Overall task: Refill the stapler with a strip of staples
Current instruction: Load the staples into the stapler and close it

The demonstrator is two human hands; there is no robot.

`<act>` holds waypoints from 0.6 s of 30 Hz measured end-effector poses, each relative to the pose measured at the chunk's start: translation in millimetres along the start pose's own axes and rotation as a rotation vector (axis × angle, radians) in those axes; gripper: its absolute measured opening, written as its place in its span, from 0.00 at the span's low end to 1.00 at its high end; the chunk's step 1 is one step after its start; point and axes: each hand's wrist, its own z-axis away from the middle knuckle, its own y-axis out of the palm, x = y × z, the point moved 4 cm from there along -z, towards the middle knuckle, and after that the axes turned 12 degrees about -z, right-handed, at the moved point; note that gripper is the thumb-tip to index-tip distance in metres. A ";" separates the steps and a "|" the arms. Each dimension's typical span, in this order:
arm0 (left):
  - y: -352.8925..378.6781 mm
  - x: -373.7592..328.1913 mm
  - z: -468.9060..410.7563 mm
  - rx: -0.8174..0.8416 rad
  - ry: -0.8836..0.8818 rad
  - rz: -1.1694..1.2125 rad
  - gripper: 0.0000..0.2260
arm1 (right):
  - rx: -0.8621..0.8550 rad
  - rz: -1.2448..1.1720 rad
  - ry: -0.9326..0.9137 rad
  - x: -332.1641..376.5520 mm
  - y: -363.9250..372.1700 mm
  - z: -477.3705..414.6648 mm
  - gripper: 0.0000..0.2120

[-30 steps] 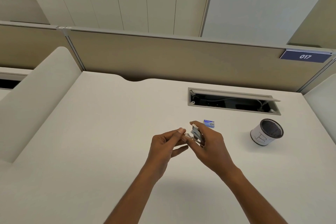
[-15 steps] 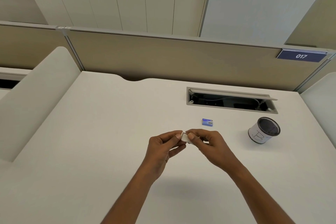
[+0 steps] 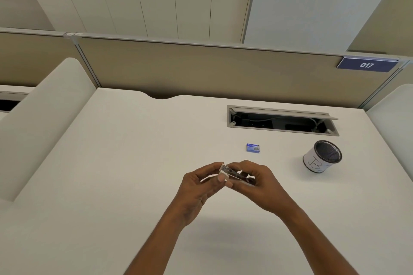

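Observation:
A small white and dark stapler [image 3: 232, 174] is held above the white desk [image 3: 125, 163], lying roughly level between both hands. My left hand [image 3: 201, 187] pinches its left end with thumb and fingers. My right hand [image 3: 261, 187] wraps around its right part from above. Whether a strip of staples sits inside is hidden by the fingers. A small blue staple box [image 3: 253, 148] lies on the desk beyond the hands, apart from them.
A black mesh pen cup with a white label [image 3: 321, 156] stands at the right. An open cable slot [image 3: 281, 121] is set into the desk behind the box. Beige partitions [image 3: 201, 69] enclose the back and sides.
The stapler went from standing open in my right hand to lying level between both hands. Both hands have drawn together around it, slightly nearer to me.

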 end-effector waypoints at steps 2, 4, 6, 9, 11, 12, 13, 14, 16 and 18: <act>-0.2 0.4 -0.5 0.017 0.007 -0.008 0.18 | -0.009 0.025 -0.014 -0.6 -1.8 0.8 0.14; 0.0 1.2 -1.4 0.026 0.013 -0.011 0.18 | -0.051 0.032 -0.045 -1.4 -2.2 0.9 0.14; 1.3 1.7 -3.3 0.028 0.019 0.000 0.18 | -0.094 0.032 -0.079 -2.7 -3.1 0.3 0.14; 3.8 2.6 -5.8 0.019 0.023 0.024 0.18 | -0.128 0.087 -0.107 -5.7 -3.2 -1.1 0.16; 4.8 4.0 -8.8 0.008 0.015 0.032 0.17 | -0.146 0.132 -0.121 -9.4 -2.9 -1.9 0.17; 4.8 4.8 -10.7 0.003 0.010 0.035 0.17 | -0.158 0.149 -0.124 -11.5 -2.7 -2.2 0.17; 4.4 5.8 -13.1 -0.002 0.005 0.040 0.17 | -0.174 0.164 -0.126 -13.9 -2.9 -2.5 0.17; 3.9 7.0 -15.6 -0.006 -0.001 0.048 0.17 | -0.191 0.185 -0.126 -16.2 -3.7 -2.7 0.18; 1.9 8.9 -21.3 -0.012 -0.015 0.065 0.17 | -0.218 0.241 -0.134 -19.9 -6.6 -3.0 0.18; -1.0 11.0 -28.6 -0.018 -0.030 0.074 0.17 | -0.220 0.280 -0.131 -23.9 -10.2 -4.1 0.15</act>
